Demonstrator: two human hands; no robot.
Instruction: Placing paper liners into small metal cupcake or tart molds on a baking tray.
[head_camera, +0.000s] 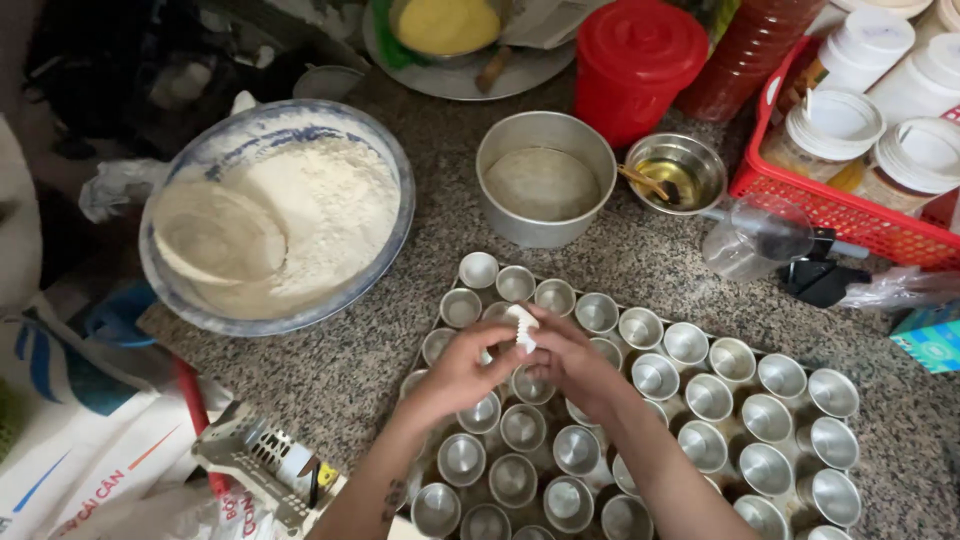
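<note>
1. Left hand (462, 366), centre of the frame: fingers pinched together on the left side of a small white paper baking cup (521, 328).
2. Right hand (568, 360), just right of the left hand: fingertips closed on the right side of the same cup, so both hands grip it together.
3. White paper baking cup, fluted, held above the upper left part of the tray, not seated in any mould.
4. Tray of small metal cake moulds (640, 420), lower centre to lower right, standing in close rows on the speckled stone counter (330, 370).
5. Large bowl of flour (277, 215), upper left, blue-rimmed.
6. Round metal pan (545, 180), upper centre.
7. Small steel bowl of oil (676, 172) with a brush in it, just right of the pan.
8. Red lidded container (637, 62), top centre.
9. Red basket (850, 215) of white-lidded jars, upper right.
</note>
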